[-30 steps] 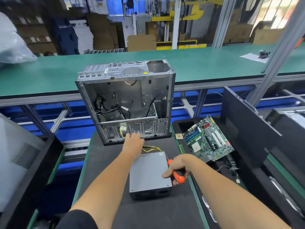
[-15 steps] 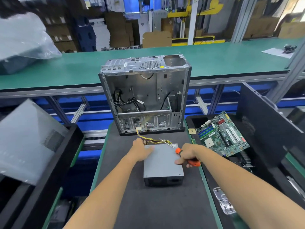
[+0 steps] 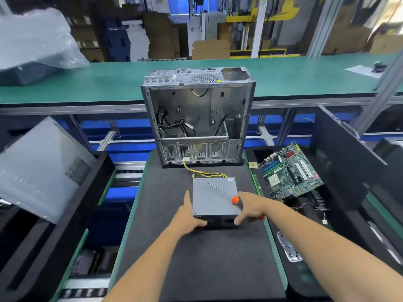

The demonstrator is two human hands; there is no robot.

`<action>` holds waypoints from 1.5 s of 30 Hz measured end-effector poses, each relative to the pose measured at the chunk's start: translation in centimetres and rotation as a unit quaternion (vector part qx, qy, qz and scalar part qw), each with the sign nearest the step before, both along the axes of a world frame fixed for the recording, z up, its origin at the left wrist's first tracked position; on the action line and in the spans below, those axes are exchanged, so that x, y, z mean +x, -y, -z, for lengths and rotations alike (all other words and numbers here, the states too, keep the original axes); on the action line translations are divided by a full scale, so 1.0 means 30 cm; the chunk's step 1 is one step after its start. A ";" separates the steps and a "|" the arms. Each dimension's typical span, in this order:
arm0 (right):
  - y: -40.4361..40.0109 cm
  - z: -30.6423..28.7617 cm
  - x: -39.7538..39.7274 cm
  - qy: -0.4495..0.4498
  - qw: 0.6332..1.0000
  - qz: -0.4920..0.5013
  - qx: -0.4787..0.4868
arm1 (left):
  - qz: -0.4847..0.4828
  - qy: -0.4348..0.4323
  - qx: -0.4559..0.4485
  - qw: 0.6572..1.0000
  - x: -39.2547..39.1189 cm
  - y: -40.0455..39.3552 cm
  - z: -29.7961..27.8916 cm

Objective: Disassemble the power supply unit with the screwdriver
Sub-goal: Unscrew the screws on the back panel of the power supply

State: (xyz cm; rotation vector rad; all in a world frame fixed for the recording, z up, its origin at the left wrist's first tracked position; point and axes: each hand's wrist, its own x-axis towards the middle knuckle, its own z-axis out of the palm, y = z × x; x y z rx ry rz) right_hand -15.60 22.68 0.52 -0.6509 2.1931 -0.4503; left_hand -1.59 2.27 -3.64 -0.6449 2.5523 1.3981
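**Head cam check-in: PSU squared up on the mat, screwdriver riding along**

Head view has the power supply unit [image 3: 214, 196] lying flat on the dark surface [image 3: 196, 258], roughly dead centre, with the gutted computer case [image 3: 197, 118] standing at 12 o'clock from it. Yellow wires [image 3: 205, 173] run from the far edge of the unit toward the foot of the case.

Left hand [image 3: 187, 216] is on the near-left corner, fingers stretched along the side wall and thumb on the front face, so more of a brace than a real grip. Right hand [image 3: 250, 209] is at the near-right corner, one finger pointing down against the front face while the rest curl around the screwdriver [image 3: 222, 192]. Its orange collar and shaft stick out across the lid toward 11 o'clock.

My guess is they're repositioning the box before going at the cover screws. What could go wrong:

- that loose shaft could scrape the lid or slip out of the half-busy hand
- the wires might snag if they're plugged in at the far end, can't tell
- a few tiny specks at 9 o'clock may be screws, easy to sweep off

Motherboard [image 3: 290, 171] sits in a tray at 2 o'clock, out of the way.
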 end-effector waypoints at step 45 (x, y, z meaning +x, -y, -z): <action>0.329 -0.619 -0.055 -0.297 0.933 -0.099 -0.177 | -0.206 -0.208 0.178 0.939 -0.119 0.137 -0.170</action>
